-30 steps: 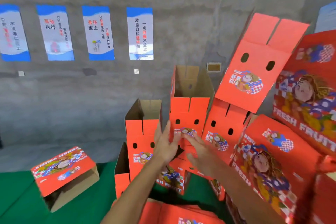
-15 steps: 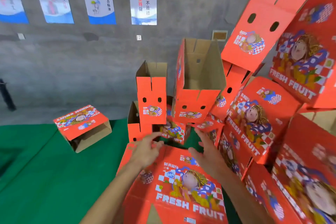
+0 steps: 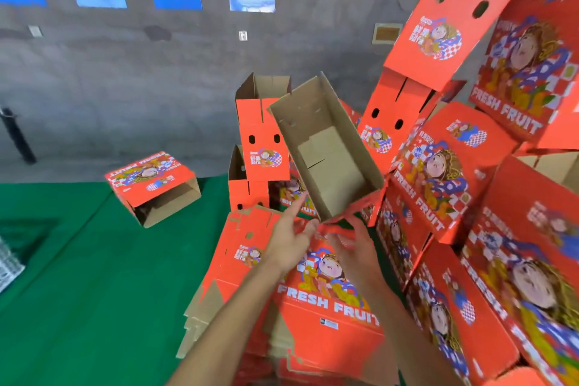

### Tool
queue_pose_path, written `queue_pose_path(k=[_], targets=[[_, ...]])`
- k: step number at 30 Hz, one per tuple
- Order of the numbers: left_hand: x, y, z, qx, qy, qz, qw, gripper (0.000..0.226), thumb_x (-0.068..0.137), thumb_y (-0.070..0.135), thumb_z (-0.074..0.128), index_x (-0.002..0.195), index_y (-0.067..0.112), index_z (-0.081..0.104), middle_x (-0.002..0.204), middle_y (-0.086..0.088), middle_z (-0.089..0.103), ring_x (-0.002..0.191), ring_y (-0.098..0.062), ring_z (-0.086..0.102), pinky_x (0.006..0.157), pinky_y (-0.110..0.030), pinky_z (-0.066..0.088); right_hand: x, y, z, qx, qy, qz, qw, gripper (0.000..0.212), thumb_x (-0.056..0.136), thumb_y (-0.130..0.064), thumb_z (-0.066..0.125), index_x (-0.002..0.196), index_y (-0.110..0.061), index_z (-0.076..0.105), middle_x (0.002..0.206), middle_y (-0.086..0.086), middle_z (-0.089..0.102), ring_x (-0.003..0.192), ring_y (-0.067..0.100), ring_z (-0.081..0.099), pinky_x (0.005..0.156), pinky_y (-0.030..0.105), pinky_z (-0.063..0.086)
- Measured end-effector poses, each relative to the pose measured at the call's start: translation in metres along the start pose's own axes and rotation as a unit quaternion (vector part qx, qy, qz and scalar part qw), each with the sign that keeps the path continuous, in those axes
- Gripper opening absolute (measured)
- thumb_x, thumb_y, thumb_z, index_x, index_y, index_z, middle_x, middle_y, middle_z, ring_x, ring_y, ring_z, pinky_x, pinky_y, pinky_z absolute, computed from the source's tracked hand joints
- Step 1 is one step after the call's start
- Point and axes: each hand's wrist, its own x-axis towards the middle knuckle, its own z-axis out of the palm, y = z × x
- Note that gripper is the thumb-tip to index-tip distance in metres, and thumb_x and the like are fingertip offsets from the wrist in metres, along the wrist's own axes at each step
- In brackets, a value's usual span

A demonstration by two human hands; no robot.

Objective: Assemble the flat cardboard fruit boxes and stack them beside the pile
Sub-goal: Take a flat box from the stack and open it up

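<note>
Head view: I look down at my two hands over the flat stack (image 3: 316,301) of red fruit boxes on the green mat (image 3: 78,276).
Left hand (image 3: 289,243): fingers straight and spread, holding nothing, tips just below the open box (image 3: 326,153).
Right hand (image 3: 354,251): fingers loosely spread, empty.
Open box: tilted, its brown inside facing me, against the assembled pile (image 3: 470,166) at right.
Lone box (image 3: 153,186): on its side, well left.

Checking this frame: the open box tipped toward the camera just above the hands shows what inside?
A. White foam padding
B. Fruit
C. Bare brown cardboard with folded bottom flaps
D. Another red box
C: the tilted box above the left hand and right hand shows only plain brown walls and folded flaps at its bottom, nothing stored in it.
</note>
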Motion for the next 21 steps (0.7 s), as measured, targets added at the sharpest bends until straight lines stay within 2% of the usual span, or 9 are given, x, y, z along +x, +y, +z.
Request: queue_pose_path(k=[3, 4, 7, 9, 12, 14, 16, 18, 21], targets=[[0.010, 0.013, 0.007, 0.001, 0.019, 0.031, 0.999, 0.060, 0.107, 0.020, 0.055, 0.161, 0.028, 0.032, 0.165, 0.009, 0.035, 0.152, -0.012, 0.033, 0.124, -0.044, 0.030, 0.015, -0.004, 0.000, 0.030, -0.004, -0.004, 1.000, 0.039, 0.098, -0.022, 0.071, 0.134, -0.028, 0.055, 0.119, 0.003, 0.071, 0.101, 0.018, 0.070, 0.079, 0.037, 0.055], [0.015, 0.018, 0.009, -0.002, 0.018, 0.040, 0.999, 0.062, 0.107, 0.022, 0.055, 0.162, 0.031, 0.029, 0.166, 0.013, 0.031, 0.153, -0.011, 0.030, 0.124, -0.046, 0.029, 0.020, -0.008, 0.000, 0.038, 0.001, -0.017, 0.999, 0.038, 0.098, -0.023, 0.070, 0.133, -0.030, 0.055, 0.124, -0.001, 0.069, 0.105, 0.015, 0.070, 0.080, 0.031, 0.055], [0.036, 0.036, 0.012, -0.014, 0.019, 0.078, 0.997, 0.070, 0.104, 0.018, 0.061, 0.163, 0.028, 0.024, 0.167, 0.010, 0.030, 0.154, -0.016, 0.031, 0.125, -0.047, 0.026, 0.036, -0.023, -0.001, 0.030, 0.005, -0.054, 0.998, 0.049, 0.097, -0.031, 0.067, 0.142, -0.032, 0.049, 0.142, -0.013, 0.055, 0.120, 0.007, 0.063, 0.091, 0.025, 0.053], [0.059, 0.048, 0.014, -0.015, 0.026, 0.104, 0.994, 0.071, 0.102, 0.012, 0.062, 0.163, 0.022, 0.028, 0.167, 0.005, 0.032, 0.154, -0.010, 0.029, 0.127, -0.042, 0.025, 0.053, -0.035, -0.004, 0.003, 0.002, -0.094, 0.996, 0.053, 0.099, -0.020, 0.065, 0.147, -0.032, 0.046, 0.146, -0.016, 0.049, 0.120, 0.003, 0.061, 0.096, 0.026, 0.051], [0.097, 0.066, 0.015, -0.034, 0.052, 0.115, 0.991, 0.066, 0.099, 0.004, 0.062, 0.159, 0.015, 0.035, 0.163, -0.001, 0.038, 0.152, -0.014, 0.035, 0.126, -0.042, 0.028, 0.088, -0.056, -0.008, -0.052, 0.002, -0.140, 0.989, 0.061, 0.095, -0.001, 0.060, 0.148, -0.028, 0.047, 0.145, -0.008, 0.050, 0.123, -0.001, 0.056, 0.101, 0.021, 0.046], [0.125, 0.075, 0.014, -0.068, 0.082, 0.104, 0.989, 0.061, 0.099, 0.002, 0.061, 0.155, 0.013, 0.041, 0.157, -0.005, 0.047, 0.146, -0.017, 0.043, 0.123, -0.043, 0.033, 0.116, -0.070, -0.008, -0.085, 0.005, -0.168, 0.982, 0.063, 0.092, 0.003, 0.060, 0.151, -0.017, 0.047, 0.147, -0.003, 0.051, 0.129, 0.007, 0.053, 0.110, 0.023, 0.041], [0.155, 0.083, 0.014, -0.088, 0.109, 0.087, 0.986, 0.056, 0.099, 0.001, 0.061, 0.152, 0.011, 0.045, 0.151, -0.007, 0.052, 0.141, -0.018, 0.050, 0.120, -0.042, 0.038, 0.146, -0.081, -0.007, -0.115, -0.005, -0.187, 0.976, 0.064, 0.094, 0.000, 0.061, 0.154, -0.013, 0.044, 0.150, -0.004, 0.047, 0.138, 0.011, 0.046, 0.117, 0.025, 0.032], [0.184, 0.089, 0.014, -0.090, 0.111, 0.075, 0.987, 0.057, 0.100, 0.003, 0.060, 0.154, 0.010, 0.042, 0.152, -0.009, 0.051, 0.141, -0.019, 0.050, 0.120, -0.042, 0.038, 0.177, -0.088, -0.004, -0.118, -0.016, -0.189, 0.975, 0.067, 0.094, -0.002, 0.063, 0.156, -0.012, 0.040, 0.155, -0.003, 0.044, 0.143, 0.010, 0.040, 0.121, 0.026, 0.028], [0.222, 0.089, 0.010, -0.075, 0.091, 0.081, 0.990, 0.062, 0.101, 0.005, 0.058, 0.159, 0.011, 0.034, 0.158, -0.008, 0.047, 0.147, -0.020, 0.043, 0.124, -0.044, 0.032, 0.224, -0.091, 0.004, -0.118, -0.032, -0.192, 0.974, 0.071, 0.091, 0.006, 0.060, 0.157, -0.007, 0.038, 0.161, 0.007, 0.040, 0.149, 0.017, 0.039, 0.125, 0.036, 0.029]])
